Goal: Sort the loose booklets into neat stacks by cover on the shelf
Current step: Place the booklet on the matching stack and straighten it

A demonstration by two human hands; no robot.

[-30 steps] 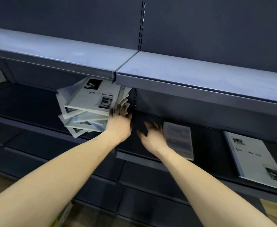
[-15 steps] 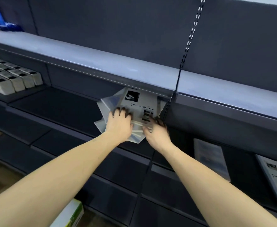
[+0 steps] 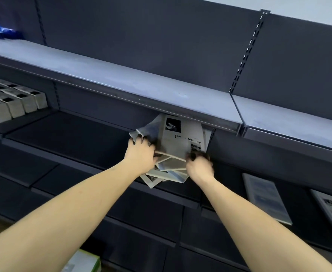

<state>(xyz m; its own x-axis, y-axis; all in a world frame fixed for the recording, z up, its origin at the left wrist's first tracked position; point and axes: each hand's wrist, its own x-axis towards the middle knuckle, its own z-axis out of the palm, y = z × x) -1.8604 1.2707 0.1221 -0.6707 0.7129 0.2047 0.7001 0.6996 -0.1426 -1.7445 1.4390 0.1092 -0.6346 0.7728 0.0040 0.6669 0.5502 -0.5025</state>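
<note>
Booklets [image 3: 180, 140] — thin, light, probably slippery (loosely fanned pile); left hand [image 3: 140, 156] and right hand [image 3: 199, 167] clasp opposite edges — best gripped there.

Top booklet [image 3: 180, 138] cover — "Tim", "Me ory" legible, middle letters unreadable.

Dark shelf [image 3: 66, 132], messy booklet pile [image 3: 177, 142], two flat booklets [image 3: 267, 199] rightward, grey boxes [image 3: 13, 103] left

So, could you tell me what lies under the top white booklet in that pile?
Under the top booklet several more booklets fan out askew, corners poking out. Their covers are mostly hidden by it and by the left hand and right hand.
</note>
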